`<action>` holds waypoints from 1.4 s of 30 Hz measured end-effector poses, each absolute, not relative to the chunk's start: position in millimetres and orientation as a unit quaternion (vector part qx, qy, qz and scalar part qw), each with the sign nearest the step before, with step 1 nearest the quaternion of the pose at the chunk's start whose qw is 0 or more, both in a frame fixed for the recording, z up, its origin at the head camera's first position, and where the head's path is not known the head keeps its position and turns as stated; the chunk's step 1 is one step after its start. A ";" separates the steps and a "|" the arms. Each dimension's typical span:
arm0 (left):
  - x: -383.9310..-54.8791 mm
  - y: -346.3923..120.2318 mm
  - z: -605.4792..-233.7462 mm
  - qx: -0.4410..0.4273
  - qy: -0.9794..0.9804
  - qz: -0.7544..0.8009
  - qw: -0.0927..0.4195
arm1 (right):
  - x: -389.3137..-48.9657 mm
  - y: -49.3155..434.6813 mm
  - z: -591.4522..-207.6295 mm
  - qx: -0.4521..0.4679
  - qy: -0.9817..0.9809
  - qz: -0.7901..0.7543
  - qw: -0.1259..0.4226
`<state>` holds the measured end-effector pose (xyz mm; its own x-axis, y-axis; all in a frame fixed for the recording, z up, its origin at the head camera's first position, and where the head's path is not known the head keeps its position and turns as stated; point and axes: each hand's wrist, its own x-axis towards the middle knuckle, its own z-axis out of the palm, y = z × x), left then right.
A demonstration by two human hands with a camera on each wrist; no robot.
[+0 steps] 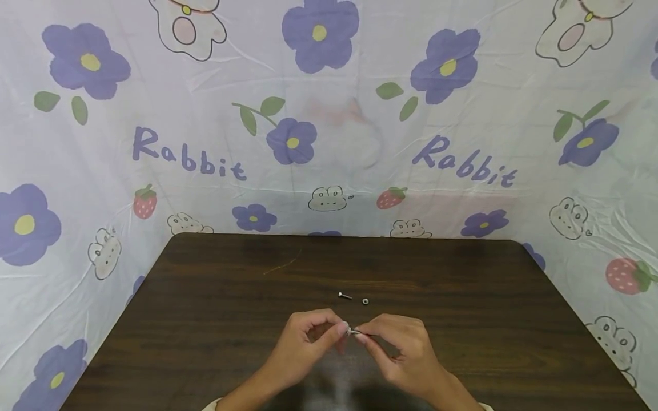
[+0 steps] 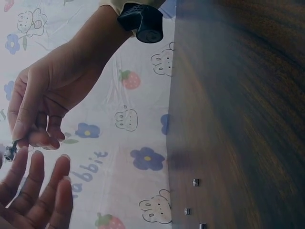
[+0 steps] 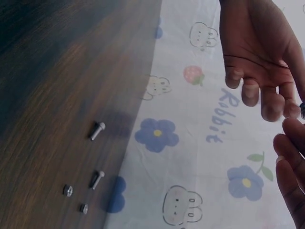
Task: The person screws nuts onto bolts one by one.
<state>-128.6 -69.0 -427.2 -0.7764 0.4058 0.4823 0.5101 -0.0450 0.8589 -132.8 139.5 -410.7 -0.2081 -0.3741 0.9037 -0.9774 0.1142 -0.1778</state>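
Observation:
Both hands meet low in the middle of the head view around a small metal bolt [image 1: 350, 331]. My left hand [image 1: 307, 343] pinches it at its wider end between thumb and fingertips. From the other side, my right hand [image 1: 403, 349] pinches the slim end with thumb and index finger. A shiny round end of the bolt [image 2: 8, 155] shows between the fingertips in the left wrist view. Just beyond the hands, a loose bolt [image 1: 345, 295] and a nut [image 1: 365, 301] lie on the dark table.
In the right wrist view, two bolts, a larger-looking one [image 3: 97, 131] and a smaller-looking one [image 3: 98, 180], lie near two nuts [image 3: 68, 190] on the wooden table [image 1: 205, 297]. A printed cloth [image 1: 329, 148] hangs around the table's back and sides.

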 end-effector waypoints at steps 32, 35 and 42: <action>-133.2 -68.9 -431.5 -0.380 -0.665 -0.633 0.114 | -134.6 140.1 -410.3 0.527 -0.643 0.425 0.358; -132.6 -69.0 -430.5 -0.376 -0.668 -0.633 0.110 | -134.4 139.8 -410.0 0.527 -0.644 0.422 0.360; -132.3 -70.1 -430.0 -0.373 -0.675 -0.631 0.090 | -133.9 139.9 -409.2 0.533 -0.648 0.409 0.359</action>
